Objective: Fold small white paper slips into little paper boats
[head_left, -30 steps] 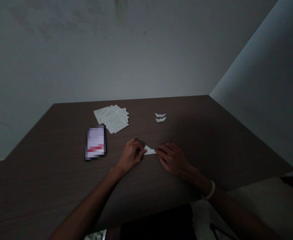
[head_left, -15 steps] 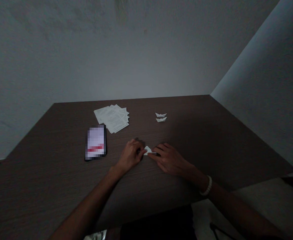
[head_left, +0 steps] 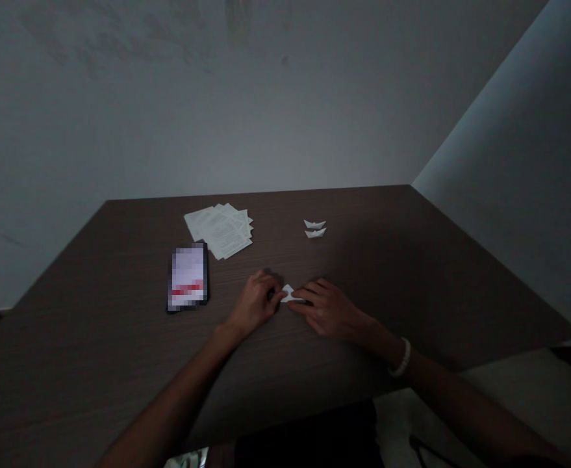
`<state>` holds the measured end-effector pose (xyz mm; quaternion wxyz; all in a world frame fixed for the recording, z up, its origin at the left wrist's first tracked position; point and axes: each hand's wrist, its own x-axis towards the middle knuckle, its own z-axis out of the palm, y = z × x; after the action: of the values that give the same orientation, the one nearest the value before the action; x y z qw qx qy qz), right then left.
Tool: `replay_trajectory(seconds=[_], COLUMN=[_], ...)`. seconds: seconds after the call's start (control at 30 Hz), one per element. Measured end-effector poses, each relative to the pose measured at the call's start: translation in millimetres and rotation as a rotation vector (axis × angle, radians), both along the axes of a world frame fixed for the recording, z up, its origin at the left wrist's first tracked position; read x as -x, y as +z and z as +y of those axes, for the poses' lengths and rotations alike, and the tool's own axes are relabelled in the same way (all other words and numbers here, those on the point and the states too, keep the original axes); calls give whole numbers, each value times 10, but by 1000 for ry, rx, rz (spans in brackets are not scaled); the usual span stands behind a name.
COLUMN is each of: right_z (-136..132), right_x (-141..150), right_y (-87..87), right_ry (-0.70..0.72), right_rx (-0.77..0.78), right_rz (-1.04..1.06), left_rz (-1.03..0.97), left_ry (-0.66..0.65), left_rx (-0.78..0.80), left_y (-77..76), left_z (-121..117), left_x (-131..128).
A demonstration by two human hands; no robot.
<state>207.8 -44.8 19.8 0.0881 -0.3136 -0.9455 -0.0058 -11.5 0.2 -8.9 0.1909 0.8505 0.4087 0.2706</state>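
A small white folded paper [head_left: 288,290] with a pointed top lies on the brown table between my hands. My left hand [head_left: 256,302] is closed, its thumb and finger pinching the paper's left end. From the other side my right hand [head_left: 331,309], with a pale beaded bracelet at the wrist, grips the right part. Its fingers cover that end, so the folds there are hidden. Beyond my hands stand two little white paper boats, a rear boat [head_left: 315,224] and a front boat [head_left: 315,233], close together.
Printed paper sheets [head_left: 219,231] lie fanned out at the back left. Nearer to me is a dark-edged tablet or phone [head_left: 188,278] with a blurred screen. Walls border the brown table [head_left: 392,227] behind and at the far right.
The right fingers have shifted very slightly on the folded paper. Otherwise the whole view has only moved a little; both hands stay at the paper.
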Motion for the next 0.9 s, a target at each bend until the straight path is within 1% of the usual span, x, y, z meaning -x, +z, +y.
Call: replay_trajectory(seconds=[0.17,0.37,0.6,0.8,0.9], right_z=[-20,-28,-14,-12,-13], right_x=[12,-4,-14,-18,-23], right_y=[7,-42,-103,-96,-93], right_ry=[-35,-47,-41,-44,-37], right_rx=[38,50,33,52,52], right_rz=[39,84,145,155,161], left_rz=[-26,50,99,112,113], left_ry=[8,-11,-10,36,38], left_rx=[6,-22,21,77,93], left_y=[43,134,159,159,157], left_z=[-16,-53,-71,-74,-53], left_x=[6,13,32,43,60])
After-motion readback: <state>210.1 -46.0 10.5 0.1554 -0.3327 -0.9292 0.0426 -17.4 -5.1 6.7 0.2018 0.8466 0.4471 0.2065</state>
